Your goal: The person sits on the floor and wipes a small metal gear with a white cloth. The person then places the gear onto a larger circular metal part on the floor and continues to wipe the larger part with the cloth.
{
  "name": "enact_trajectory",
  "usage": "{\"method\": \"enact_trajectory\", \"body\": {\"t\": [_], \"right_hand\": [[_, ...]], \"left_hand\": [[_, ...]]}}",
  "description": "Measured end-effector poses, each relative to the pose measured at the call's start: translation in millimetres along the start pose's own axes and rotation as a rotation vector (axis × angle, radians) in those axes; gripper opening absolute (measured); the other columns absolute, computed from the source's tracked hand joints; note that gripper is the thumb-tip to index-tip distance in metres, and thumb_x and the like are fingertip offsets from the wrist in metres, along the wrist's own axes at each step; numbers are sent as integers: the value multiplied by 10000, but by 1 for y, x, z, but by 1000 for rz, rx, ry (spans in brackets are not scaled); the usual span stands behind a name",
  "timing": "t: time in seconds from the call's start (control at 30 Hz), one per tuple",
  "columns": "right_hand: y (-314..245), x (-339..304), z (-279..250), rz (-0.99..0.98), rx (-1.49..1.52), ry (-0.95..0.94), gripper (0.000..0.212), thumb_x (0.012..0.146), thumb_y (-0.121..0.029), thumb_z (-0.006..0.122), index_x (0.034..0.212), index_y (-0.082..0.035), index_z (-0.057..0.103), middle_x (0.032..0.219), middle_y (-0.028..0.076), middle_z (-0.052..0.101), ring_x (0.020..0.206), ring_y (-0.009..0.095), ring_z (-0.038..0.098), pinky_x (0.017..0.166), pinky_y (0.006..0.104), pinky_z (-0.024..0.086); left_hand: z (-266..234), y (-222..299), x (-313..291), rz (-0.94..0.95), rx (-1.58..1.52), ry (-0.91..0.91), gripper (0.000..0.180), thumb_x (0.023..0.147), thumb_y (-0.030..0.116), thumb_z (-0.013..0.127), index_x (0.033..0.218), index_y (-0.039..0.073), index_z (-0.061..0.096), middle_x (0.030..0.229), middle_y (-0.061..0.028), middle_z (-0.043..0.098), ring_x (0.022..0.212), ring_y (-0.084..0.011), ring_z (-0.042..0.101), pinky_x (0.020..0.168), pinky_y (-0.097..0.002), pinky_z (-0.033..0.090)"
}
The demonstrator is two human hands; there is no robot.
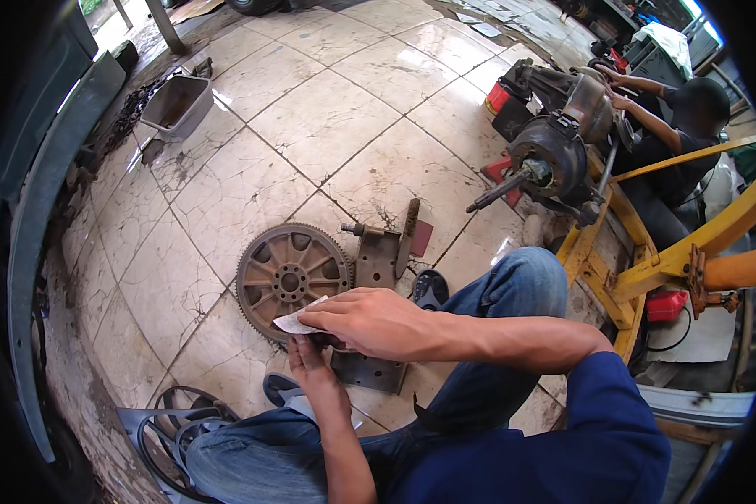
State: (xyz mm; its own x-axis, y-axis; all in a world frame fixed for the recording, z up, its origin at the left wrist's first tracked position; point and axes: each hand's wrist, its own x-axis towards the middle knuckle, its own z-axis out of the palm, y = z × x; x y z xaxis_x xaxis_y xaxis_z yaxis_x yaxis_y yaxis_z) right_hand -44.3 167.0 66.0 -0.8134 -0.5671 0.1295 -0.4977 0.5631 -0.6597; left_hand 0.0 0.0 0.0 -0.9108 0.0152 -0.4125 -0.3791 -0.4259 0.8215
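A toothed flywheel [261,280], brown with spokes and a ring of bolt holes, lies flat on the tiled floor before me. My right hand [363,320] reaches across over its near edge, closed on a pale folded sheet [299,322] that could be paper or sandpaper. Just below it is my left hand [312,363], its fingers bent up at the flywheel's near rim. A dark thing shows between the two hands, mostly hidden, and I cannot make out what the left fingers grip. Beside the flywheel lie a drilled metal plate [378,256] and, nearer me, another holed plate [368,375].
A long brown brush-like tool [409,233] and a reddish pad [422,239] lie by the plate. At right, a person [676,134] handles a large gearbox-like assembly [554,143] next to a yellow frame [626,277]. A grey basin [179,105] stands far left.
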Motion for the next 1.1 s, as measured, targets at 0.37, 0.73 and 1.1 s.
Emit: {"method": "enact_trajectory", "body": {"t": [0.37,0.73,1.1], "right_hand": [[-1,0,-3,-23,-4,13,542,837,-78,565,1376,-44,521,1282,160,631,1171,323,614,973,401,506],[-2,0,-2,3,13,-53,605,859,-85,582,1451,-135,469,1367,142,578,1229,335,584,974,411,515],[-4,3,-6,-14,13,-26,580,849,-82,584,1423,-116,502,1342,150,598,1223,336,589,988,415,507]], "left_hand": [[20,10,-8,93,195,154,369,1042,103,427,1395,-4,418,1350,-149,469,1203,-232,538,1009,-375,447],[28,9,-7,201,-26,140,367,1067,351,462,1298,65,463,1136,-77,593,961,-155,573,885,-321,443],[17,6,-3,159,-55,105,332,1065,347,460,1268,85,473,1121,-66,610,957,-144,572,887,-339,419]]}}
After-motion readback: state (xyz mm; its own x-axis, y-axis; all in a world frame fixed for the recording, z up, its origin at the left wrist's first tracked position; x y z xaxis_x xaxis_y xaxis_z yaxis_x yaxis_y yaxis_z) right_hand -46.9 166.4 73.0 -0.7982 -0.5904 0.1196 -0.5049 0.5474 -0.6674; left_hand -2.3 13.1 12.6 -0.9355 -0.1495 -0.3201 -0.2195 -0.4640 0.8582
